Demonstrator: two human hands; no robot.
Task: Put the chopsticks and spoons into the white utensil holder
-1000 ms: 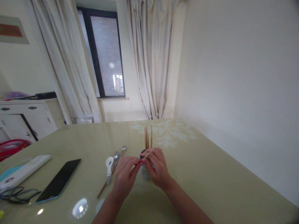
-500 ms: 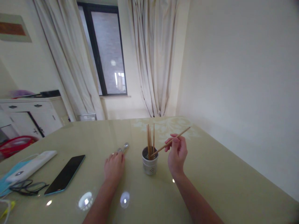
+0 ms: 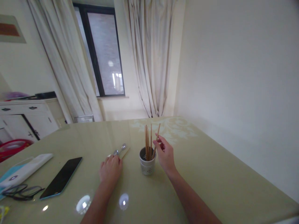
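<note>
My right hand (image 3: 164,152) pinches a wooden chopstick (image 3: 158,132) close to upright, its lower end inside a small light-coloured cup (image 3: 147,169) with a dark inside. Several other chopsticks (image 3: 147,140) stand in that cup. To the cup's left, my left hand (image 3: 110,168) is low at the tabletop with curled fingers. A chopstick end (image 3: 126,153) sticks out past its thumb side, and metal spoons (image 3: 123,146) show just beyond the fingertips. The hand hides the rest of these, so which of them it touches is partly unclear.
A black phone (image 3: 62,177), a white power strip (image 3: 28,169) and dark-framed glasses (image 3: 22,192) lie on the table's left side, over a light-blue item. The glossy table (image 3: 210,186) runs along a wall at the right. A red basin-like object (image 3: 15,148) is beyond the left edge.
My right hand has moved left to the cup, and its chopstick has swung from slanting to nearly upright. A chopstick end now shows beside my left hand. The view has shifted slightly.
</note>
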